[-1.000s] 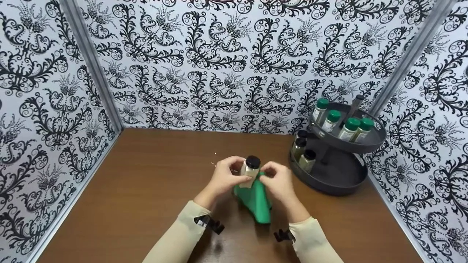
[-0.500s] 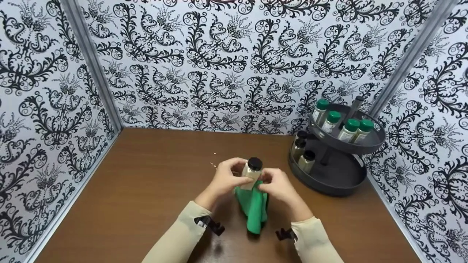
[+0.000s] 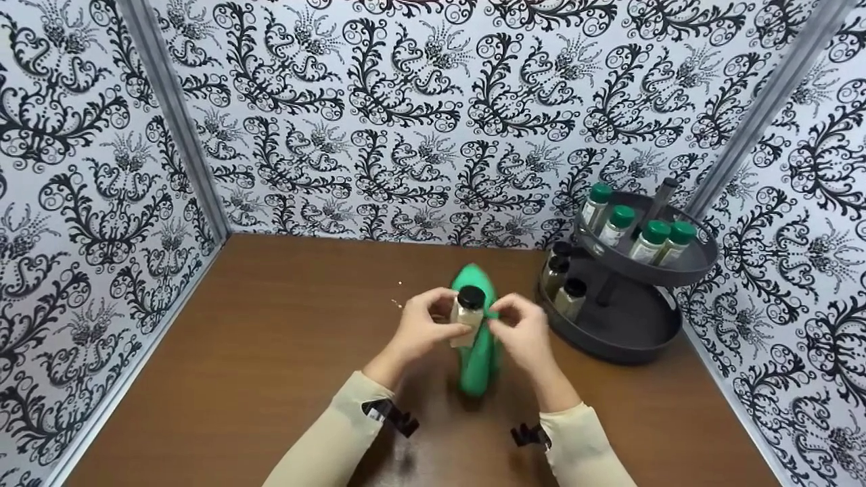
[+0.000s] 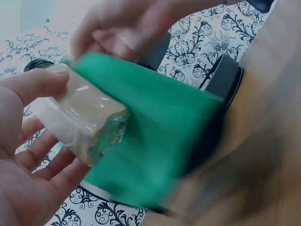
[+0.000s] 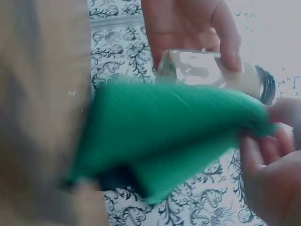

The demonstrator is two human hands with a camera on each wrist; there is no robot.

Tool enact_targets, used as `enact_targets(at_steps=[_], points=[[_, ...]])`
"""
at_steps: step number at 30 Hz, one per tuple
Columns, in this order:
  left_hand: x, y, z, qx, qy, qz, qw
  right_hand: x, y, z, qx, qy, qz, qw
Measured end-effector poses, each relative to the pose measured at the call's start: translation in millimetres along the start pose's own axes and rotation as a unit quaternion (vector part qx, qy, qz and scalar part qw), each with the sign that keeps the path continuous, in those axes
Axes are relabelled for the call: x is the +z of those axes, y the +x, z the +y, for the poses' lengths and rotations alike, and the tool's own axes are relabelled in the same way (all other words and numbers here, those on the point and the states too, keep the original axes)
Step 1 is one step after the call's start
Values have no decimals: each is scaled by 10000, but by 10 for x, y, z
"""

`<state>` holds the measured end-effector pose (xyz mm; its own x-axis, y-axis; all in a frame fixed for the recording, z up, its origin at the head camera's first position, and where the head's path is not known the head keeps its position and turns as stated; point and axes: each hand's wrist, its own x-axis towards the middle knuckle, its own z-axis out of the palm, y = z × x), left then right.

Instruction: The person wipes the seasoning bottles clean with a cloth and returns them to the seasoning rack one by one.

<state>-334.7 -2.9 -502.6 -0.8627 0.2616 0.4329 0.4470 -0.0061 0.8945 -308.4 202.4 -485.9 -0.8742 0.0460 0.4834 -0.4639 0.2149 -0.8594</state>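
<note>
Evidently, a black-capped jar [image 3: 468,316] is held above the table [image 3: 291,352], left of the two-tier stand [image 3: 629,331], the left hand's [image 3: 425,325] fingers and thumb wrapped round it. Nearer the stand, the right hand [image 3: 524,331] pinches a green cloth [image 3: 478,368], blurred, just beside the jar. Green-capped bottles [image 3: 615,226] occupy the stand's upper tier, black-capped ones [image 3: 572,297] its lower.
</note>
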Motion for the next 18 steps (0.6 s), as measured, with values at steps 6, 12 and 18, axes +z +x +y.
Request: enact_targets(at_steps=[6,12,18], points=[[-26,26,0,-28,-26,206,9998,43,-19,34,316,-767,-533,9951],[-13,23,10,-17,-190,37,9998,41,-42,-88,-907,740,839,9896],[4,6,41,-31,-99,134,9999,46,-17,23,-367,-62,255,9990]])
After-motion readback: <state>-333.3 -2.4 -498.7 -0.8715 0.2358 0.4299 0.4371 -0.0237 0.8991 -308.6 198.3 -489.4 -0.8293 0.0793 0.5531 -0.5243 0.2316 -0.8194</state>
